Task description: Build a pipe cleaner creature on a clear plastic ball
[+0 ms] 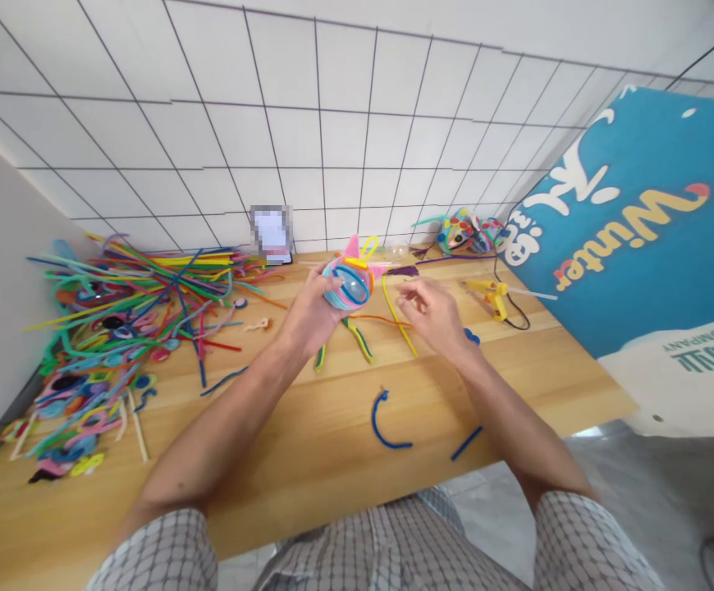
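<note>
My left hand (315, 316) is closed around a round ornament (350, 283) wrapped in pipe cleaners, with a clear window ringed in blue, pink pointed ears and a yellow loop on top. To its right, my right hand (429, 312) is held apart from it, thumb and fingertips drawn together; anything between them is too small to make out. Under the hands lie green-and-yellow handled pliers (360, 341) and a yellow pipe cleaner (397, 316). Closer to me are a curved blue pipe cleaner (377, 423) and a short blue piece (466, 443).
Many coloured pipe cleaners (190, 283) and small craft parts (80, 410) are heaped on the left. A phone (272, 234) leans on the tiled wall. At right are a yellow glue gun (496, 299) with its cord and a blue board (652, 222). Decorated pieces (468, 234) stand behind.
</note>
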`<state>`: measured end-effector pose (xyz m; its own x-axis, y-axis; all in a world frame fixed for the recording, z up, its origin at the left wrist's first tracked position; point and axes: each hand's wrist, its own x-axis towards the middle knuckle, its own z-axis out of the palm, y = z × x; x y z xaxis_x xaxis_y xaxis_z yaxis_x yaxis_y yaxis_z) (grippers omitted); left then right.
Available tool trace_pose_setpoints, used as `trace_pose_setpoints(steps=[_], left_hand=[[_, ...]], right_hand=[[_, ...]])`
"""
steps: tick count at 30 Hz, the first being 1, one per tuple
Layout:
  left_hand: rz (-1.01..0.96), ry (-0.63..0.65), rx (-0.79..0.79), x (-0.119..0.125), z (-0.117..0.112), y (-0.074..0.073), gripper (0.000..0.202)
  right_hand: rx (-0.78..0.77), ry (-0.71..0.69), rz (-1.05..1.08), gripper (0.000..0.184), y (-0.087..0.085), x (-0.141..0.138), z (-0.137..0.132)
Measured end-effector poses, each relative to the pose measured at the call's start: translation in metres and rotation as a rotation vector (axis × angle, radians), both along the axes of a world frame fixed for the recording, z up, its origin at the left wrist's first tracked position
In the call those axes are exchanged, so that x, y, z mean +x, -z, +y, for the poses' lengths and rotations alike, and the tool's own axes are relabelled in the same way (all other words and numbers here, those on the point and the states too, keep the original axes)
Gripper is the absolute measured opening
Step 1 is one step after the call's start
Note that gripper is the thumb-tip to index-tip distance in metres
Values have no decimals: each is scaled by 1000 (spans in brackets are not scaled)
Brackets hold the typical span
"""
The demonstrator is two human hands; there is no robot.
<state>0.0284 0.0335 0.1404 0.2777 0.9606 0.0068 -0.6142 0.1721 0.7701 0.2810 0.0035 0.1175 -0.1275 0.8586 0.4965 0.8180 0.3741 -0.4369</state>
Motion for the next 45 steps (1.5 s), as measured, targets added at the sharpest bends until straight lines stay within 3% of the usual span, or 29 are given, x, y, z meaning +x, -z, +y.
trace_pose_setpoints(steps=[2,5,12,16,25,30,37,45], left_hand=[[-32,9,-12,3,-4,-2,41],[-50,16,-4,6,-8,-2,37],[-72,-2,3,11,-13,-1,36],[-54,-13,22,13,-16,-3,40],[34,-74,173,15,-28,-11,53],[70,-93,225,16,-28,-8,54],[68,-113,246,17,-24,-1,55],[95,-110,208,19,-26,1,51]], right_hand=[[216,-223,67,23,-6,-23,-18],[348,-320,55,29,-12,-51,-34],[344,-282,-11,30,-10,-61,-39],[440,-274,-24,26,-12,-61,-41],[530,-282,4,28,-14,-64,-44],[489,-233,-27,27,-9,-63,-47],[609,-225,-74,25,-10,-65,-48],[559,-235,-28,27,7,-62,-44]])
